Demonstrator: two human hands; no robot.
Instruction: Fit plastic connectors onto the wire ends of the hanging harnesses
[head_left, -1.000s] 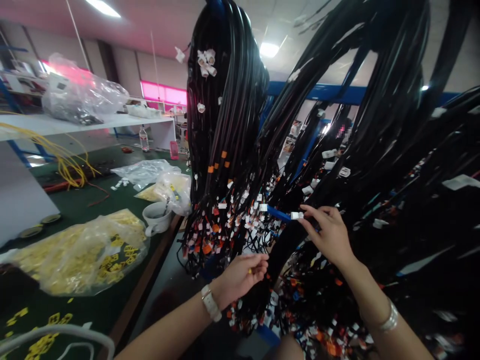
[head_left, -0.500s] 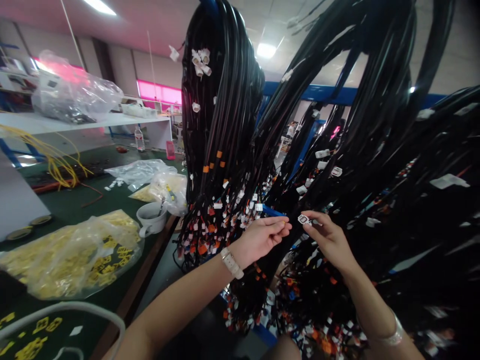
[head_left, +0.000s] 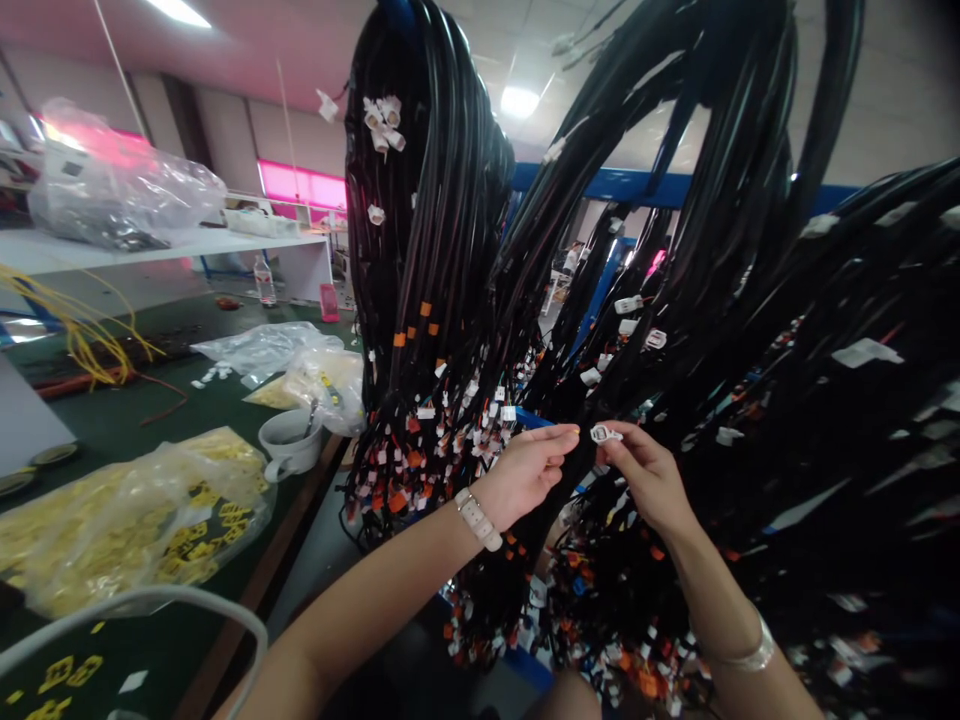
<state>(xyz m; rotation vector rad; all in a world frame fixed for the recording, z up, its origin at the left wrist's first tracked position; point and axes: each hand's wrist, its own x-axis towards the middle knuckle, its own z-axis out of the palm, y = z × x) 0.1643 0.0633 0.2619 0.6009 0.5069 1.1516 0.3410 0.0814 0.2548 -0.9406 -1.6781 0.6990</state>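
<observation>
Between the thumb and fingers of my right hand is a white connector housing, its open face turned left. My left hand is pinched just left of it, fingertips close to the connector but apart from it. Whatever those fingertips hold, if anything, is too small to make out. Behind both hands hang thick bundles of black wire harnesses, with many white and orange connectors at their lower ends.
On the green bench at left lie a clear bag of yellow parts, a grey-white mug and another plastic bag. Loose yellow clips lie in front. A blue rack bar runs behind the harnesses.
The view has turned slightly, shifting the surroundings left. My left hand's fingertips have come a little closer to the connector, and my right hand still grips it.
</observation>
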